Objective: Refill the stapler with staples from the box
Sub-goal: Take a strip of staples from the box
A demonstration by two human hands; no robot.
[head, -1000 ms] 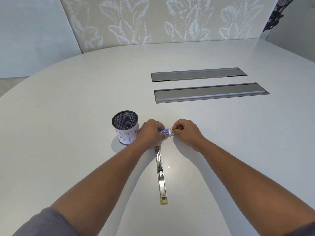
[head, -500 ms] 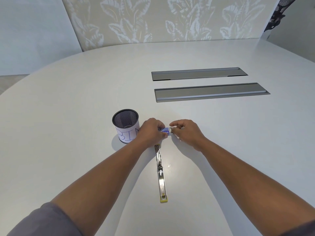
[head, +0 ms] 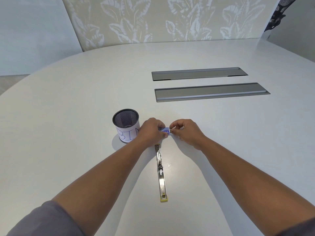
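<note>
Left hand grips the staple box while right hand, repositioned, pinches its end (apparently pulling out the tray), stapler open.

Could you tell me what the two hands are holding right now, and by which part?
Both hold the small staple box: the left hand grips its left end, and the right hand pinches its right end. The opened stapler lies untouched.
</note>
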